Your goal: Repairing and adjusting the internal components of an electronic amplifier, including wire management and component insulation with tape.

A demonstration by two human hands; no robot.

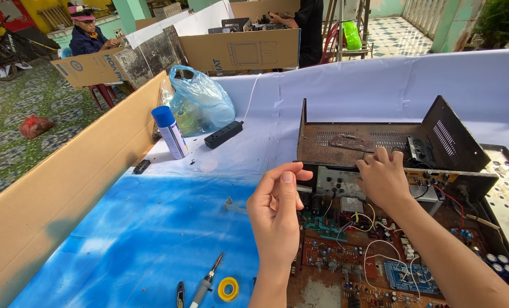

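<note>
The left hand (277, 214) is hovering closest to us, fingertips pinched together on something too tiny to make out, while the right hand (383, 177) is resting open-fingered on the rusty opened amplifier (380, 228) on the table, which looks heavy, stiff-framed but fragile inside, so hold the metal edges.

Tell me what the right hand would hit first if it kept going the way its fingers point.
The right hand points up and away, fingers curled over the front bracket of the opened amplifier chassis. Going on, it would probably meet the rusty metal plate just behind; depth is uncertain.
</note>
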